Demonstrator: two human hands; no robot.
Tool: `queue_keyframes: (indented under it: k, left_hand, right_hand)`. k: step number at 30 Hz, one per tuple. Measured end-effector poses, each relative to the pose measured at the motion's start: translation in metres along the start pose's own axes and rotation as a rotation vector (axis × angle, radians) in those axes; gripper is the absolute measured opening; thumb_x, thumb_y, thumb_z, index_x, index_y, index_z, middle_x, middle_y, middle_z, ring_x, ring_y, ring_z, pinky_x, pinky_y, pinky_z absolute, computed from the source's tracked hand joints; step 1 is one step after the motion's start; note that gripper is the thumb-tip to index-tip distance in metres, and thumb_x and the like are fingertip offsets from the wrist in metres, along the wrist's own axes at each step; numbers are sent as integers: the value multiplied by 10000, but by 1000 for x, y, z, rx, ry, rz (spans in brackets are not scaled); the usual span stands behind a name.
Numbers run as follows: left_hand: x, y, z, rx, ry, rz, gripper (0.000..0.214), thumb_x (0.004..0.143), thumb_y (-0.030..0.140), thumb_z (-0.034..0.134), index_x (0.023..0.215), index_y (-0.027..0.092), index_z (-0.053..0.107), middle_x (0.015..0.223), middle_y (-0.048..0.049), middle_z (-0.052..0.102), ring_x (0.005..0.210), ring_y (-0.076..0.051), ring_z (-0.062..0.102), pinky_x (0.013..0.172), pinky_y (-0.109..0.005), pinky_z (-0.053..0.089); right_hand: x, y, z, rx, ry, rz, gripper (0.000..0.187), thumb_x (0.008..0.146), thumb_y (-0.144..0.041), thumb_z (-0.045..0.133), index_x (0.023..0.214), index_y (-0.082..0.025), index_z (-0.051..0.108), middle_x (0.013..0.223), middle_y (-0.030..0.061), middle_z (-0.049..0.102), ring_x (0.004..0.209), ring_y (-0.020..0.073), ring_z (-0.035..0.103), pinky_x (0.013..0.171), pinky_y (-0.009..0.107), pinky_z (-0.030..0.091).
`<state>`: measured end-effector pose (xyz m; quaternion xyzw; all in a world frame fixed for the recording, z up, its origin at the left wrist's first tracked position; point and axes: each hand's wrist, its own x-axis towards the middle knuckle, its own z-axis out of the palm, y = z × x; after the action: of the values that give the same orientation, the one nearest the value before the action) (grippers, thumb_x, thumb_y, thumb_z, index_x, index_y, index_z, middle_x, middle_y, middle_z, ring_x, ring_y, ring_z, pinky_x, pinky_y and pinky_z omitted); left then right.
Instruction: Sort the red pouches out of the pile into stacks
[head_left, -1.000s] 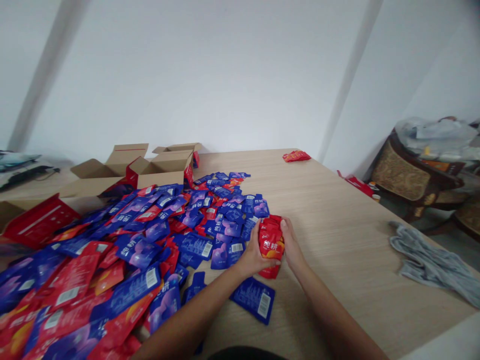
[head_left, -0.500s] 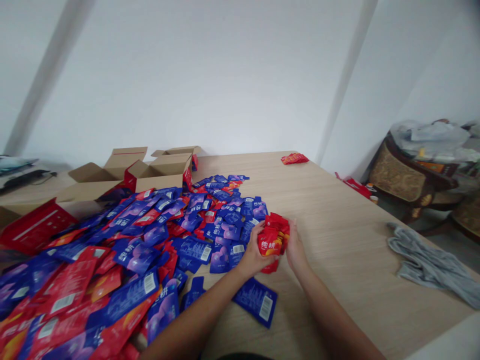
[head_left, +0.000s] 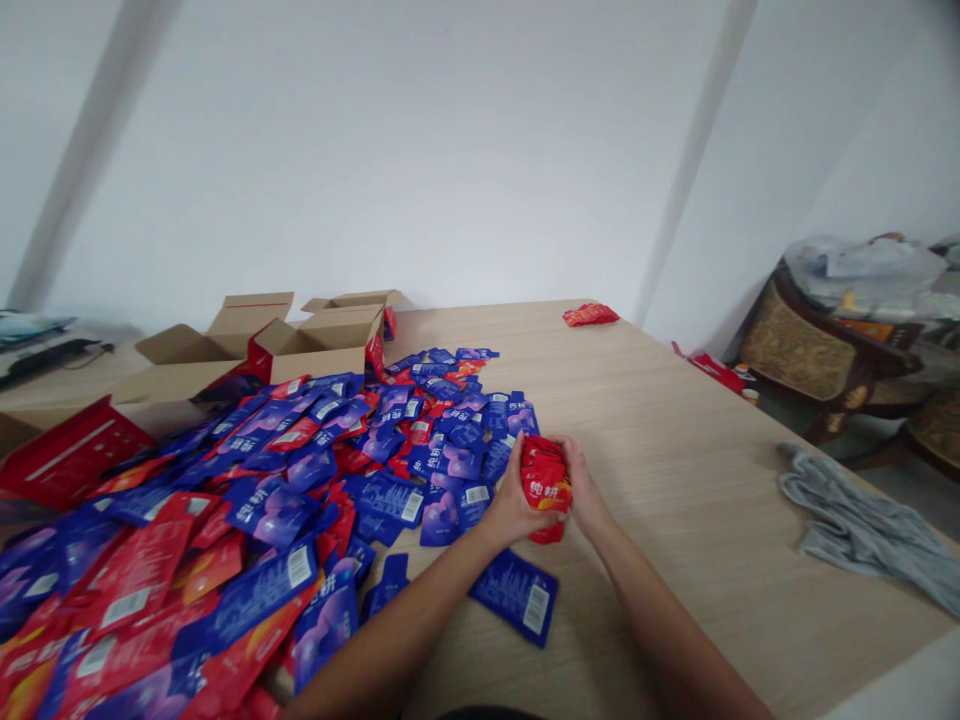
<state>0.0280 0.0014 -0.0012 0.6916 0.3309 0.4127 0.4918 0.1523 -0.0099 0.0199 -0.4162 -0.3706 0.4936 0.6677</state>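
A stack of red pouches (head_left: pixel 545 487) with white lettering and an orange print is held between my two hands above the table. My left hand (head_left: pixel 511 508) wraps the stack's left side, its thumb across the lower front. Along the right edge, my right hand (head_left: pixel 583 488) presses with its fingers closed against the pouches. Just below the hands, a single blue pouch (head_left: pixel 517 597) lies with its barcode side up. To the left spreads a heap of blue and red pouches (head_left: pixel 300 500), its near edge close to my left hand.
Opened cardboard boxes (head_left: pixel 315 362) stand behind the heap at the left. A small row of red pouches (head_left: pixel 590 315) lies at the table's far right corner. A grey cloth (head_left: pixel 862 525) rests at the right edge. Beyond it stands a chair (head_left: pixel 795 335) near plastic bags (head_left: pixel 870 270).
The red pouches in my hands have come together into a neater stack. My right hand has shifted slightly left, closer against them.
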Motion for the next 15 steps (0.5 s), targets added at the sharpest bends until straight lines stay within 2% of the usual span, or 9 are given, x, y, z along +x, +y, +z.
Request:
queue_keyframes:
  k: [3, 7, 10, 13, 15]
  left_hand:
    - [1, -5, 0, 87, 0, 56, 1192, 516, 267, 826, 1444, 263, 78, 1449, -135, 280, 1338, -302, 304, 1111, -497, 238]
    - [2, -11, 1, 149, 4, 95, 1219, 470, 316, 851, 1434, 279, 106, 1438, -124, 274, 1356, -321, 249, 1104, -531, 233]
    - [3, -15, 1, 160, 28, 101, 1221, 440, 336, 862, 1428, 258, 148, 1419, -125, 301, 1358, -331, 234, 1117, -534, 198]
    - [3, -18, 1, 156, 69, 89, 1204, 435, 339, 860, 1421, 254, 174, 1413, -124, 318, 1357, -339, 231, 1123, -539, 170]
    - [3, -21, 1, 124, 70, 73, 1178, 454, 325, 849, 1418, 249, 178, 1414, -124, 318, 1347, -334, 258, 1120, -532, 188]
  right_hand:
    - [0, 0, 0, 11, 6, 16, 397, 761, -630, 518, 898, -268, 610, 880, -4, 703, 846, 198, 651, 805, 338, 510]
    - [2, 4, 3, 56, 4, 46, 325, 704, -563, 622, 866, -282, 604, 858, -30, 697, 816, 196, 655, 781, 328, 513]
    - [2, 6, 4, 79, 34, 73, 369, 738, -593, 564, 932, -282, 605, 909, -16, 705, 861, 207, 658, 812, 356, 510]
    - [-4, 5, 1, 97, 74, 1, 465, 778, -647, 457, 1020, -273, 591, 1040, 20, 689, 992, 223, 631, 885, 390, 485]
    - [-8, 4, -3, 60, 42, -76, 517, 728, -628, 550, 1104, -274, 559, 1165, 38, 640, 1097, 234, 583, 947, 404, 451]
